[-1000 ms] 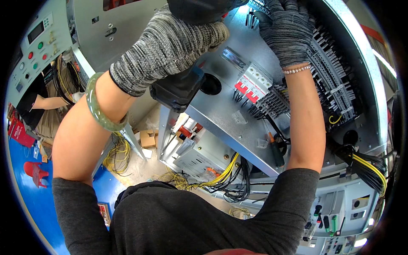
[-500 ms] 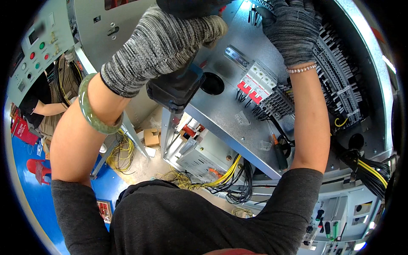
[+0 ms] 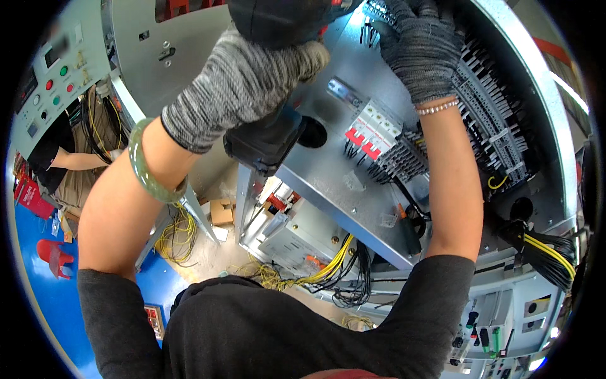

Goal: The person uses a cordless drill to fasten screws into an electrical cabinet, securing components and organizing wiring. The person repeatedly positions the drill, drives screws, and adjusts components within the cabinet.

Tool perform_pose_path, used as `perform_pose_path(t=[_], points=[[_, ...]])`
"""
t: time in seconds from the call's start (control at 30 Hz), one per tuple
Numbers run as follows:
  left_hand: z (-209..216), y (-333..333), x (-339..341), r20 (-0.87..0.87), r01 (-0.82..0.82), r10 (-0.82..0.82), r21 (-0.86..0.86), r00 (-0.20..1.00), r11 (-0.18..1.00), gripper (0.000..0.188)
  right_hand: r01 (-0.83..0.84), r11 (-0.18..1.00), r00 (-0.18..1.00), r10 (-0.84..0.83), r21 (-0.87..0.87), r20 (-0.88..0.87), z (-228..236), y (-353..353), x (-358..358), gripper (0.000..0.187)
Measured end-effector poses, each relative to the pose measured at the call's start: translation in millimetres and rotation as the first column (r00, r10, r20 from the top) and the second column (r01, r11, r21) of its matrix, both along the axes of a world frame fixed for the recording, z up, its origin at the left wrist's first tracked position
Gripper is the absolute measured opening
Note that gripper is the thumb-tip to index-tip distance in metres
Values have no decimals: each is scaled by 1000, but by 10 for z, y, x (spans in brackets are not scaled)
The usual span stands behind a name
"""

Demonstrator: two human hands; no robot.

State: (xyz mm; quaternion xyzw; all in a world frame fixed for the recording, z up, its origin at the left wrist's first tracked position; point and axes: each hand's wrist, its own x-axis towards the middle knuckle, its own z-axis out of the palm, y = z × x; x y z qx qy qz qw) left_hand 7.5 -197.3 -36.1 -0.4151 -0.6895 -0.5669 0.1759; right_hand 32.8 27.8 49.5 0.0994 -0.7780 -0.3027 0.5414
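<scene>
Power drill (image 3: 278, 24): probably heavy, rigid, best gripped where my left hand (image 3: 243, 85) curls closed around it; my right hand (image 3: 423, 54), thumb spread, hold unclear.

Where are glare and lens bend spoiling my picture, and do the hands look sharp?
Head view: bluish-white glare on the metal plate near the top edge, between left hand and right hand; head view: cabinet edge bows at right, corners black; head view: glove knit reads clearly on both, but the dark power tool shows little detail.
</scene>
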Motion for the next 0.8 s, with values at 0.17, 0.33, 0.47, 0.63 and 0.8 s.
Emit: perform_pose_path(t=[0.17, 0.33, 0.47, 0.63, 0.8], points=[[126, -4, 152, 160, 37, -25, -73, 987, 997, 26, 21, 999, 998, -19, 47, -55, -33, 191, -156, 43], [118, -17, 168, 124, 49, -45, -27, 991, 998, 25, 2, 1000, 999, -1, 25, -33, -16, 124, -101, 40], [134, 1, 193, 160, -10, 18, -55, 987, 998, 24, 19, 1000, 1000, -19, -3, -4, -21, 129, -91, 41], [48, -1, 91, 17, 5, -4, -59, 1000, 998, 37, 11, 1000, 999, -10, -28, 31, -12, 103, -81, 41], [72, 6, 129, -34, -55, 52, -81, 998, 995, 36, -28, 1000, 999, 28, 1, 20, 8, 106, -64, 41]])
